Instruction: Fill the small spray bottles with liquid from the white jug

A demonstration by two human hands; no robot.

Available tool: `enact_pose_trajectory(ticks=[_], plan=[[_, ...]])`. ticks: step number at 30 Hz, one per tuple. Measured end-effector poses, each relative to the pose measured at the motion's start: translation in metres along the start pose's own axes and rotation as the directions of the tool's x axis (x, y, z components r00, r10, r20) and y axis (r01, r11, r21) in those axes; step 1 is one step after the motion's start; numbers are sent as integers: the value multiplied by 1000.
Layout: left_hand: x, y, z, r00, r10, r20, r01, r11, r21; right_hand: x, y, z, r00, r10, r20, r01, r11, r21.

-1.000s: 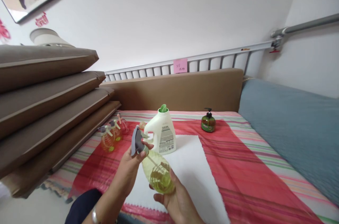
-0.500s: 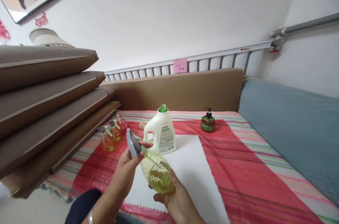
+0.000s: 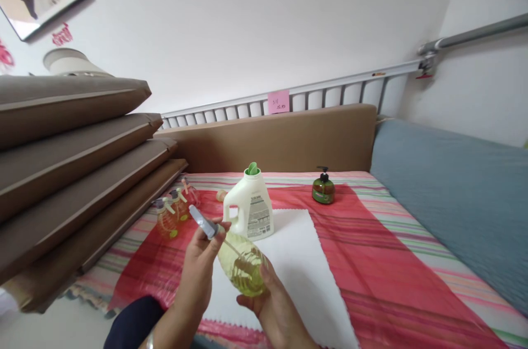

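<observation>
A yellow spray bottle is held tilted over the white cloth, its grey trigger head up and to the left. My left hand has its fingers closed round the bottle's neck, just under the head. Round the base curls my right hand, thumb along the side. Liquid and a dip tube show through the clear wall. Just behind stands a white jug with a handle, a printed label and a green spout in its open top.
Several clear spray bottles stand at the left beside stacked brown cushions. A dark green pump bottle stands on the red sheet at right. A pink note sits on the back board.
The trigger head has turned to point more to the left, and the bottle has shifted slightly up and left. Both hands keep their hold. The camera view has shifted slightly.
</observation>
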State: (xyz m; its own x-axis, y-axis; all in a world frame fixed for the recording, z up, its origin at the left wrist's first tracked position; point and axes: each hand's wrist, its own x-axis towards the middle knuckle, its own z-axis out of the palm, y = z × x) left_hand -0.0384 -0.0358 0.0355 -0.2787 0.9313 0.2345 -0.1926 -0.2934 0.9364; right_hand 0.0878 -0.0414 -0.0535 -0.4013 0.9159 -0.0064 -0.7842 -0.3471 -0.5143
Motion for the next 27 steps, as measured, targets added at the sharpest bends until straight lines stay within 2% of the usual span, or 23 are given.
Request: enact_pose_trajectory(ticks=[4, 10, 14, 17, 19, 22, 27], plan=[[-2, 2, 3, 991, -102, 90, 110, 989, -99, 3, -1, -4, 996, 36, -82, -33, 999, 41], [-1, -8, 4, 995, -76, 67, 85, 987, -133, 4, 2, -6, 994, 84, -71, -80, 995, 61], [-3, -19, 6, 985, -174, -15, 168, 969, -179, 5, 8, -8, 992, 94, -80, -89, 994, 63], [-2, -22, 5, 982, -188, 17, 188, 967, -172, 5, 11, -10, 992, 93, -86, -89, 995, 50], [0, -20, 4, 986, -164, 31, 167, 970, -179, 6, 11, -11, 994, 73, -83, -71, 997, 31], [4, -8, 4, 995, -86, -56, 75, 981, -180, 7, 9, -11, 993, 63, -97, -62, 998, 13], [6, 15, 3, 988, 80, -130, -97, 986, -134, 12, 9, -16, 983, 135, -125, -128, 990, 57]])
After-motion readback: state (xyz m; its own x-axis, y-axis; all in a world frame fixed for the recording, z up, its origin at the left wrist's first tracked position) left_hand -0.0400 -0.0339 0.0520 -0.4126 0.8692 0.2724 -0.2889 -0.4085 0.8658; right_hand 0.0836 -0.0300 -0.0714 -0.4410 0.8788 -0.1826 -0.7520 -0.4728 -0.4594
